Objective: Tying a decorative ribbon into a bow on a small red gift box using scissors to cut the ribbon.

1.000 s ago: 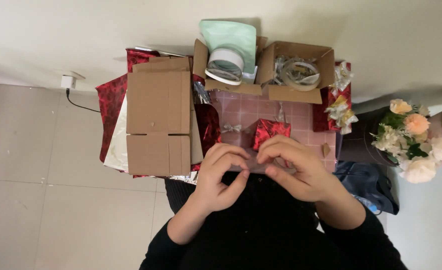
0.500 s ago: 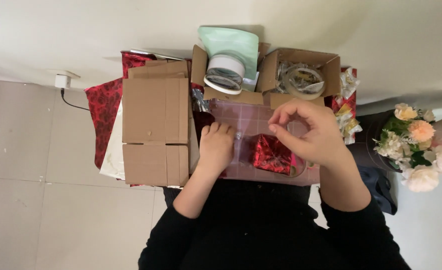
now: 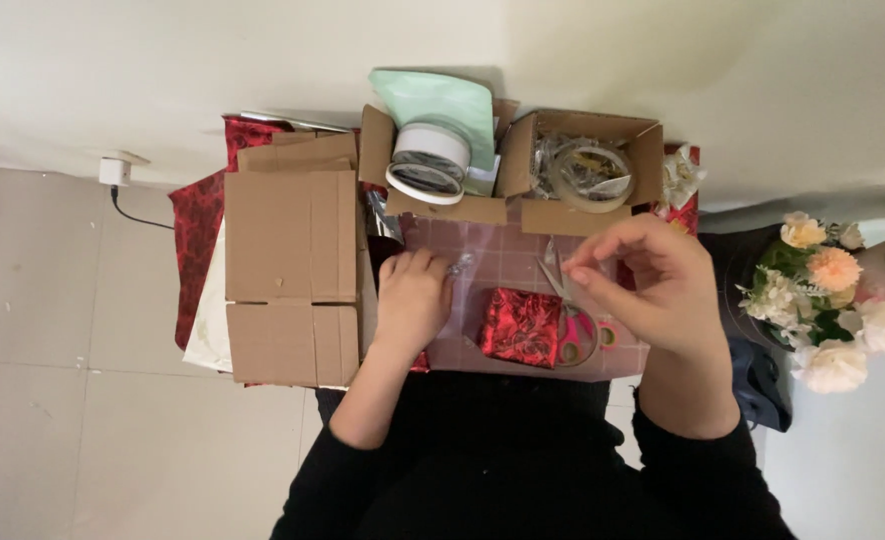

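A small box wrapped in shiny red patterned paper [image 3: 521, 327] lies on a pink gridded mat [image 3: 503, 250] in front of me. My left hand [image 3: 413, 300] rests palm down on the mat to the box's left, its fingertips at a crinkled piece of clear film [image 3: 459, 265]. My right hand [image 3: 653, 285] hovers above the mat's right side with thumb and forefinger pinched together; whether something thin sits between them does not show. Pink-handled scissors [image 3: 573, 330] lie just right of the red box, under that hand.
A flattened cardboard box [image 3: 288, 275] lies on the left over red wrapping paper [image 3: 201, 240]. Two open cartons stand at the back, one with a white round tin [image 3: 428, 160], one with a clear tape roll [image 3: 588, 172]. Artificial flowers [image 3: 828, 300] stand at the right.
Both hands were together on the red box; they have parted. The box now lies on the mat, my left hand rests flat beside it and my right hand has lifted to the right.
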